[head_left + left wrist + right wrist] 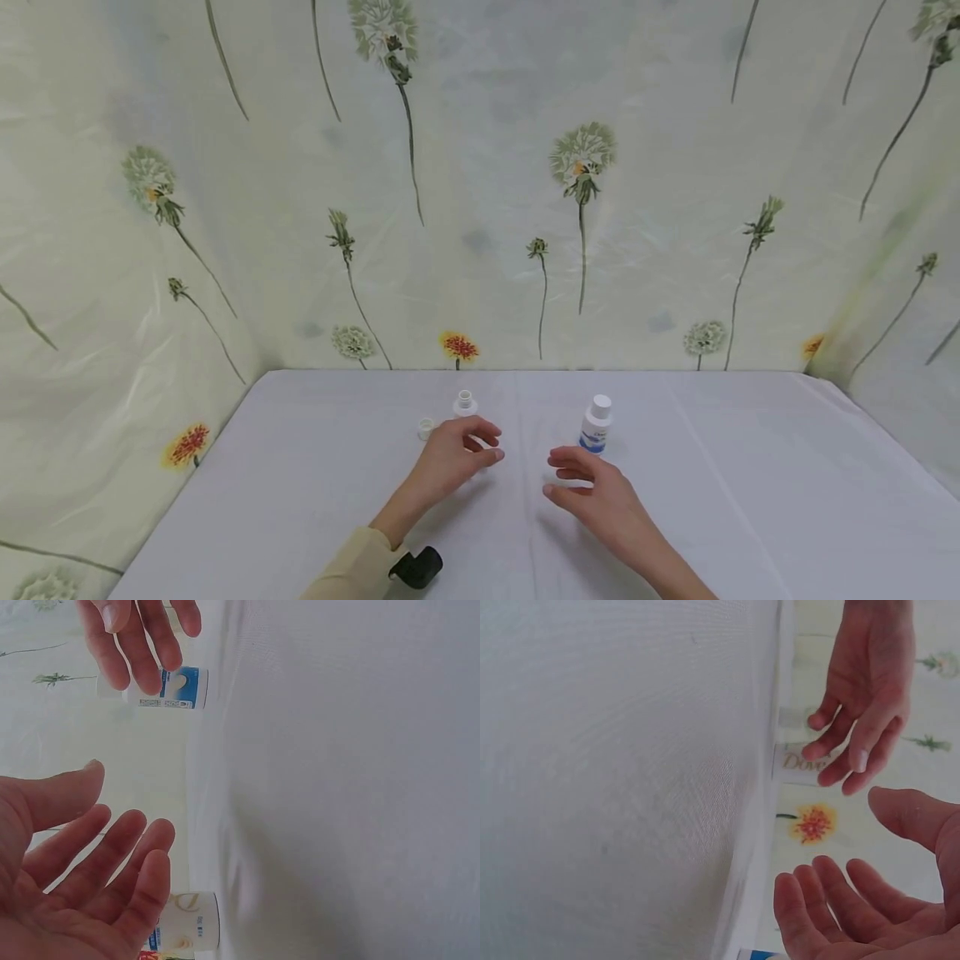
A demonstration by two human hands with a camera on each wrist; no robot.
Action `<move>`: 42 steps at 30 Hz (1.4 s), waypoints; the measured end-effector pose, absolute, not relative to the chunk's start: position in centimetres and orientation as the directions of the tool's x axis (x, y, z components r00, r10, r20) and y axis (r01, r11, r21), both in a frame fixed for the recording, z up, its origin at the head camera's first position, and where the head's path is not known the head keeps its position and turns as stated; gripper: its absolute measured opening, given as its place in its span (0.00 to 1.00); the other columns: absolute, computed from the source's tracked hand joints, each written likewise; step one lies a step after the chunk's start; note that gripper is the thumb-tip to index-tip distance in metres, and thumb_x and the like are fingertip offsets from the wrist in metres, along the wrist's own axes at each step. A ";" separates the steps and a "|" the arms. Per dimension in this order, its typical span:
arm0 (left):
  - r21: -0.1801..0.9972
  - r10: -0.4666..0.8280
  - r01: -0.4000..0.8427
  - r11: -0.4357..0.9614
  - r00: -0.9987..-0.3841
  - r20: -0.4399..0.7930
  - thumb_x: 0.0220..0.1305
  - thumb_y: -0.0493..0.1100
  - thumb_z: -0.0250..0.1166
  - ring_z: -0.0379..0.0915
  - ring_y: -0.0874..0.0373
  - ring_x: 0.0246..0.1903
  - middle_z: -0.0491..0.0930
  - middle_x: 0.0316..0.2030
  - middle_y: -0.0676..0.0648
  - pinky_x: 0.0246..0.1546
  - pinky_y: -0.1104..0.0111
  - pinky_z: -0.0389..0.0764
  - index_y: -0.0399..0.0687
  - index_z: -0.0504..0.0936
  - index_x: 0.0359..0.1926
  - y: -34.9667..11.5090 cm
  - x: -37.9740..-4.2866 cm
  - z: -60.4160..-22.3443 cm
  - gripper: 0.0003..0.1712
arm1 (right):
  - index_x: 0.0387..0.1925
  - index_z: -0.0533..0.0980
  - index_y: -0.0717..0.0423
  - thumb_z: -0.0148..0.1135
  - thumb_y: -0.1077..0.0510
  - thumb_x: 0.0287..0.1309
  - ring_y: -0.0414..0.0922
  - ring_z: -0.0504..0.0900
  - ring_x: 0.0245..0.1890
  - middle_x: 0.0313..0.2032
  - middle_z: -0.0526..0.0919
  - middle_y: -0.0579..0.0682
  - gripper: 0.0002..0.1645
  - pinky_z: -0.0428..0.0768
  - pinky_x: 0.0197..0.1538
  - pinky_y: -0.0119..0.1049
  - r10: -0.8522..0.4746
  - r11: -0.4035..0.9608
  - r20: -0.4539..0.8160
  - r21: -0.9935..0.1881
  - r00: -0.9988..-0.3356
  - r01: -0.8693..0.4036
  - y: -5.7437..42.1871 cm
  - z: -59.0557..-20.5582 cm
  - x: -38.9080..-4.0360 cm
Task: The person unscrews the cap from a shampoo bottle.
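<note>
My left hand (pixel 459 450) hovers over the table with loosely bent fingers and holds nothing. Just behind it stands an open-necked white bottle (pixel 465 406), its lower part hidden by the hand. Gold "Dove" lettering shows on that bottle (pixel 795 763) in the right wrist view. A small white cap (pixel 426 427) lies left of the bottle, beside the hand. My right hand (pixel 600 498), also holding nothing, is raised with its fingers toward the left hand. Behind it a capped white bottle (pixel 597 423) stands upright; its blue label (pixel 184 686) appears in the left wrist view.
A white cloth covers the table (pixel 750 483). Behind and at both sides hangs a flower-printed curtain (pixel 480 275). A black band (pixel 417 568) sits on the left wrist, by a pale yellow sleeve (pixel 356 562).
</note>
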State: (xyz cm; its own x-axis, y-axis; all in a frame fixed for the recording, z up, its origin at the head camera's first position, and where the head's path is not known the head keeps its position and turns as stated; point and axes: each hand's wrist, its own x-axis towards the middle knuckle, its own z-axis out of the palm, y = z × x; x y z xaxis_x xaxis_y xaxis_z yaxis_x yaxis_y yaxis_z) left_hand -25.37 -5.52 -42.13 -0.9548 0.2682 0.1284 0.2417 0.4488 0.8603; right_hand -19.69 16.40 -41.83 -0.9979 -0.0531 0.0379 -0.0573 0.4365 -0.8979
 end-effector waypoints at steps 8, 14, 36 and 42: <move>0.854 0.287 0.264 0.448 -0.947 0.142 0.61 0.40 0.69 0.76 0.58 0.37 0.82 0.40 0.52 0.33 0.69 0.80 0.46 0.83 0.48 -4.4 -25.6 -42.3 0.14 | 0.55 0.76 0.59 0.71 0.60 0.55 0.50 0.80 0.53 0.52 0.82 0.53 0.25 0.78 0.54 0.39 -0.055 0.428 0.069 -0.899 -0.996 -0.086 17.8 -41.8 -19.6; 0.856 0.280 0.263 0.446 -0.949 0.146 0.61 0.40 0.70 0.76 0.60 0.36 0.82 0.40 0.54 0.32 0.71 0.79 0.46 0.84 0.47 -3.3 -25.9 -42.4 0.13 | 0.57 0.75 0.60 0.70 0.60 0.57 0.51 0.79 0.54 0.53 0.81 0.55 0.26 0.78 0.54 0.36 -0.056 0.432 0.078 -0.897 -0.995 -0.094 18.9 -41.8 -19.6; 0.869 0.259 0.239 0.432 -0.957 0.134 0.60 0.40 0.71 0.74 0.60 0.36 0.82 0.41 0.51 0.32 0.72 0.79 0.46 0.84 0.47 -1.0 -26.6 -42.2 0.13 | 0.55 0.76 0.61 0.70 0.57 0.58 0.50 0.82 0.50 0.51 0.83 0.56 0.25 0.78 0.45 0.33 0.019 0.561 0.093 -0.825 -0.995 -0.067 21.8 -41.8 -19.5; 0.873 0.249 0.226 0.431 -0.960 0.126 0.61 0.40 0.71 0.74 0.60 0.36 0.82 0.42 0.49 0.32 0.72 0.78 0.47 0.84 0.47 -0.6 -26.8 -42.4 0.13 | 0.56 0.75 0.62 0.69 0.57 0.59 0.52 0.81 0.51 0.51 0.83 0.57 0.25 0.78 0.45 0.33 0.027 0.596 0.088 -0.801 -0.996 -0.055 22.5 -41.8 -19.9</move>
